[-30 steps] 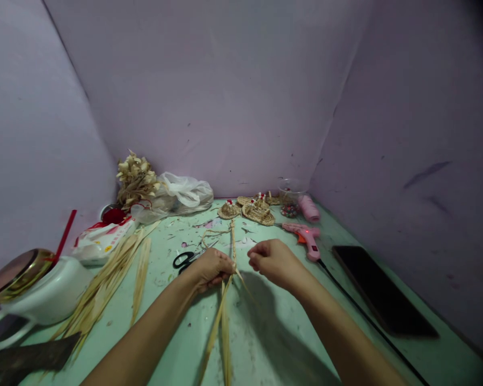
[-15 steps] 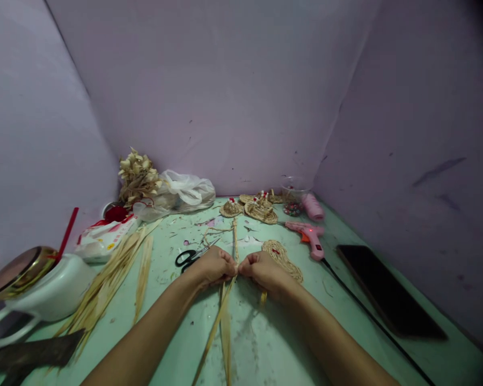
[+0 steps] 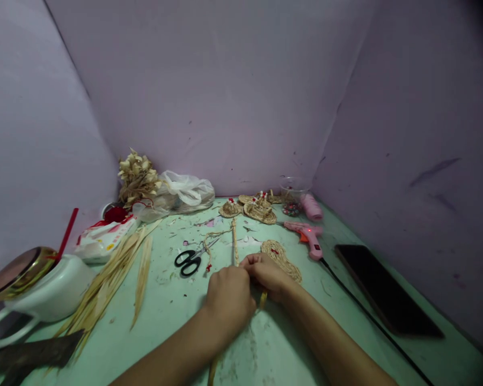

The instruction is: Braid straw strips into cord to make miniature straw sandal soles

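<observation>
A narrow straw braid (image 3: 235, 241) runs toward me across the table, and its near end disappears between my hands. My right hand (image 3: 265, 274) pinches the braid at that end, with a loose strip hanging below its fingers. My left hand (image 3: 230, 294) is curled closed just in front of it, back of the hand up, over the loose straw strands. Its fingertips are hidden; one strand (image 3: 212, 372) shows beneath the left forearm. Black-handled scissors (image 3: 188, 262) lie left of the braid, near a thin cord with red beads (image 3: 208, 267). A coiled straw sole shape (image 3: 280, 258) lies beyond my right hand.
At right are a pink glue gun (image 3: 310, 236) with its cord and a dark phone (image 3: 386, 289). Straw slippers (image 3: 260, 210), a bead cup (image 3: 293, 197) and pink thread (image 3: 312, 207) stand at the back. Dried strips (image 3: 108, 273) and a white mug (image 3: 60, 284) are left.
My left hand has moved right and nearer to me, turning its back upward and covering the loose strands. The scissors' handles now show fully. My right hand stays at the braid.
</observation>
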`<control>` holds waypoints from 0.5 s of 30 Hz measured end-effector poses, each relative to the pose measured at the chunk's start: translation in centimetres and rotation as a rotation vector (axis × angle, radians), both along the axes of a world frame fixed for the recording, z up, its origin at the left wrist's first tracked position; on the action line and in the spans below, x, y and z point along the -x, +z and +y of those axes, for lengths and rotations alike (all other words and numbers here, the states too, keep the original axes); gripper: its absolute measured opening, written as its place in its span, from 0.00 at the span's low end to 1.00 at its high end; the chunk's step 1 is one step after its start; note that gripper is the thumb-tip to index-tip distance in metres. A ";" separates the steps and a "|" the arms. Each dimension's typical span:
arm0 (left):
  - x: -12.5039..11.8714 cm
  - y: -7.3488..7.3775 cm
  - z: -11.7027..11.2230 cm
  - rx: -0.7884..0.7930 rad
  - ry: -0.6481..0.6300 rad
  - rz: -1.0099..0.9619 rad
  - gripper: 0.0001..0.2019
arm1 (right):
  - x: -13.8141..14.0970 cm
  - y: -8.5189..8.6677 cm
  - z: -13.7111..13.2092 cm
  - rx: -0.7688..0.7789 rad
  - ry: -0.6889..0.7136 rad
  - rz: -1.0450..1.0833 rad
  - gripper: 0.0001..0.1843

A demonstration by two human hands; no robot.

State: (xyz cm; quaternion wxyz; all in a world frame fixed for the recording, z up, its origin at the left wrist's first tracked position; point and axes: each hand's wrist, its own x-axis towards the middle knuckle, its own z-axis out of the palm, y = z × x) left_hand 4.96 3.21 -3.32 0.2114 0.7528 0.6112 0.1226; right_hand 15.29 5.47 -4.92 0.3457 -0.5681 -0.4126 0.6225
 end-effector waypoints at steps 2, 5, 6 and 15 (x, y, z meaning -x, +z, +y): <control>-0.4 -0.4 -0.6 -0.001 -0.023 -0.004 0.07 | -0.2 0.0 0.0 0.011 0.011 0.012 0.02; 0.0 0.0 -0.4 0.003 -0.076 0.029 0.07 | -0.5 -0.2 0.0 -0.005 0.007 0.007 0.03; 0.4 0.4 0.0 0.012 -0.094 0.045 0.06 | -0.6 -0.3 0.1 -0.013 0.005 0.003 0.04; 3.2 2.4 4.2 0.523 0.077 -0.443 0.08 | -0.9 0.1 -0.2 -0.022 0.061 0.073 0.09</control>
